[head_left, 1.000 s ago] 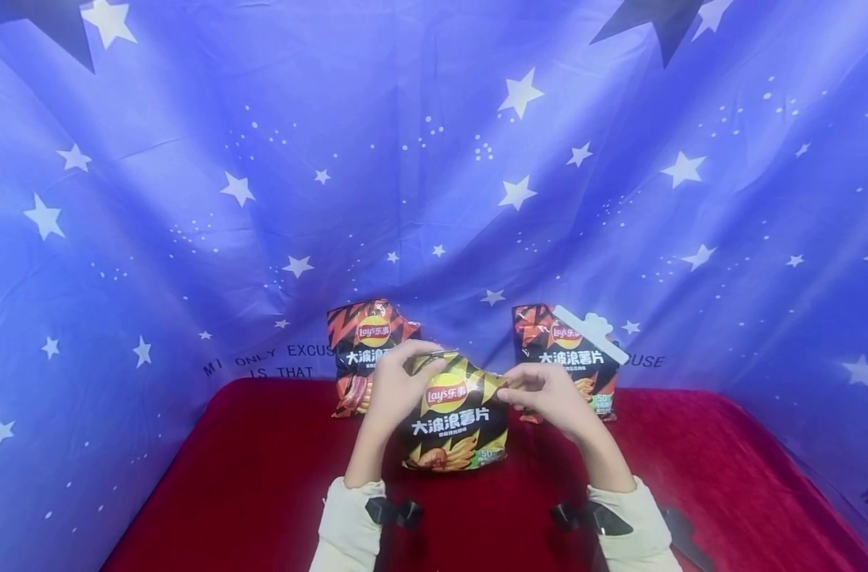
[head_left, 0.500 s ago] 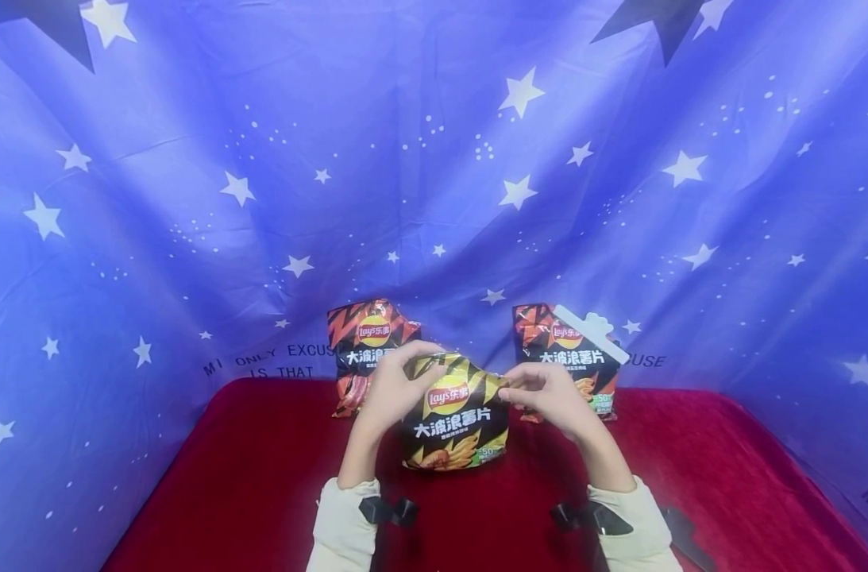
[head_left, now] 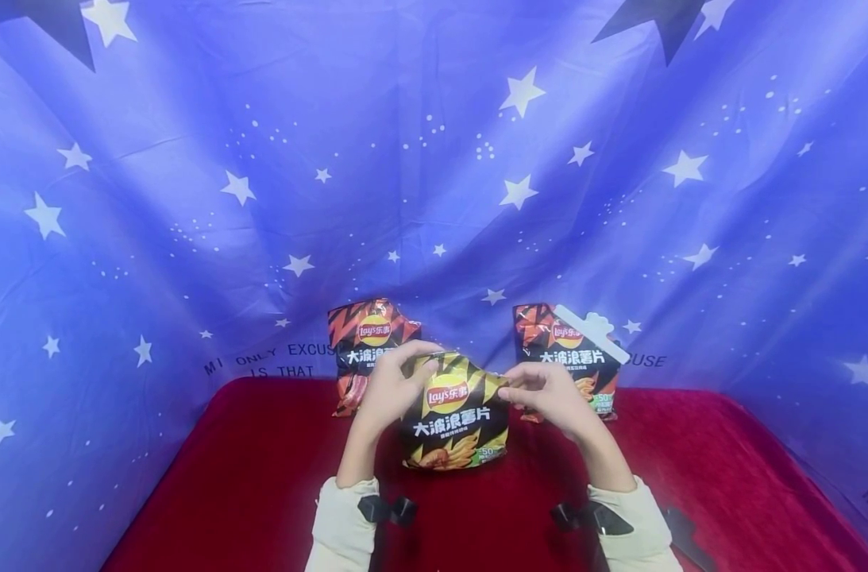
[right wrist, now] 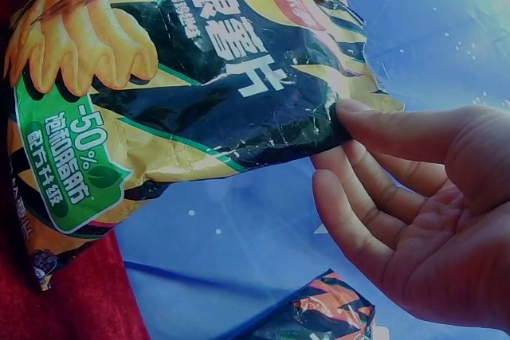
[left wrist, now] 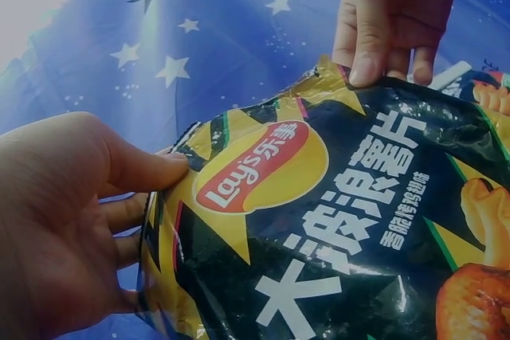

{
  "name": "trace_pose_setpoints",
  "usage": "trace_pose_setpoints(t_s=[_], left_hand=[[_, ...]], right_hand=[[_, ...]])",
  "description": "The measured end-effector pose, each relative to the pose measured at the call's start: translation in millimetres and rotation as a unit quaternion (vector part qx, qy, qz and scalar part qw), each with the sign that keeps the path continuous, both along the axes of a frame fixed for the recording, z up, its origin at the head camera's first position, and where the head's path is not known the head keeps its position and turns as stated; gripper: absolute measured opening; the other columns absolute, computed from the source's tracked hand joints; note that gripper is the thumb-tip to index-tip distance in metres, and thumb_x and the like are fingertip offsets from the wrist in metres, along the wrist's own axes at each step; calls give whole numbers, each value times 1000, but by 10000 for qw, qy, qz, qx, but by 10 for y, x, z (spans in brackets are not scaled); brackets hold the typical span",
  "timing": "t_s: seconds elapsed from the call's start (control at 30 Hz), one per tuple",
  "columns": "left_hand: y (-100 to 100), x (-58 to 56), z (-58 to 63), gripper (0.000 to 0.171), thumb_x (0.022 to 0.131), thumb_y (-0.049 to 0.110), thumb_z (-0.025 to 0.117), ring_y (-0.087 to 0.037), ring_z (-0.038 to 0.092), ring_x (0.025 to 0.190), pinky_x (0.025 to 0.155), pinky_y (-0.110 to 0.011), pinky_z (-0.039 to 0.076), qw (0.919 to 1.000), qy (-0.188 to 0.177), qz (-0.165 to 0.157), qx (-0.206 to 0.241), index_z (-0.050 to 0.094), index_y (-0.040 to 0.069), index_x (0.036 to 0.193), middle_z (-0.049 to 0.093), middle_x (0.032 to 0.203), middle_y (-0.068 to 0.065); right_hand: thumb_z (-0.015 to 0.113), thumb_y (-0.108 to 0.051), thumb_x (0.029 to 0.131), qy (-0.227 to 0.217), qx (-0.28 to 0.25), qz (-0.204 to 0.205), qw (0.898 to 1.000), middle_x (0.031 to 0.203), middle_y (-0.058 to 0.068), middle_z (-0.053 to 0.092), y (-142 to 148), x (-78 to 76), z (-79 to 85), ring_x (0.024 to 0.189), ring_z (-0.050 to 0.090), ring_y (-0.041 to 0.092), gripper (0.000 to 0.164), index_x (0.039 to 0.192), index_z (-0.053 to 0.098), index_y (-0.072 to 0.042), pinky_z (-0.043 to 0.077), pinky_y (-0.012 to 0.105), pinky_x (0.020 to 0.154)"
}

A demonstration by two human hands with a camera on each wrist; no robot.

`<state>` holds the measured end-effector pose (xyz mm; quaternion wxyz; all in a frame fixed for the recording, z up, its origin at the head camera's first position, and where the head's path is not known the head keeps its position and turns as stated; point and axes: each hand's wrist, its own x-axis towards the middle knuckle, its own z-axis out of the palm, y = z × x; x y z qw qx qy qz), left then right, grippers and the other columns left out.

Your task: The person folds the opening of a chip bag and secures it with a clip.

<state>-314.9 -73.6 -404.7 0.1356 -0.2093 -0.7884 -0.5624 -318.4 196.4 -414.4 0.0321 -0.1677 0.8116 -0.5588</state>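
A black and yellow bag of potato chips [head_left: 457, 413] stands upright on the red cloth, its top edge sloping down to the right. My left hand [head_left: 398, 385] grips its upper left corner, thumb on the front and fingers behind, as the left wrist view of the bag [left wrist: 319, 220] shows. At the upper right corner my right hand [head_left: 548, 396] pinches the bag. In the right wrist view the right thumb presses the front of the bag [right wrist: 239, 77], with the fingers behind it.
Behind my left hand stands a red and black chip bag [head_left: 372, 330]. Another red and black chip bag [head_left: 534, 322] stands at the back right, a white bag clip [head_left: 592, 332] slanting across its upper right corner. A blue star-printed curtain [head_left: 405, 159] hangs behind the red-covered table [head_left: 262, 477].
My left forearm has shifted slightly left and the left thumb has moved a little on the bag. The right hand keeps its pinch; the bags behind have not moved.
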Motion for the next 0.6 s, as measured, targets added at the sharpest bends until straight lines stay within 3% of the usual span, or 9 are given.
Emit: trace_pose_setpoints(t_s=[0.33, 0.6], left_hand=[[11, -8, -9, 20, 95, 6, 69, -21, 68, 102, 90, -33, 56, 9999, 38, 77, 136, 76, 11, 114, 75, 115, -7], [19, -2, -6, 20, 95, 6, 69, -22, 68, 109, 95, -40, 56, 9997, 149, 162, 54, 76, 10, 113, 76, 114, -7]], right_hand=[[78, -6, 87, -27, -62, 19, 10000, 89, 23, 73, -3, 5, 4, 64, 64, 10, 26, 106, 71, 10, 56, 29, 55], [78, -5, 87, -7, -92, 38, 10000, 89, 24, 74, -5, 8, 1, 65, 65, 13, 25, 106, 70, 10, 57, 30, 56]])
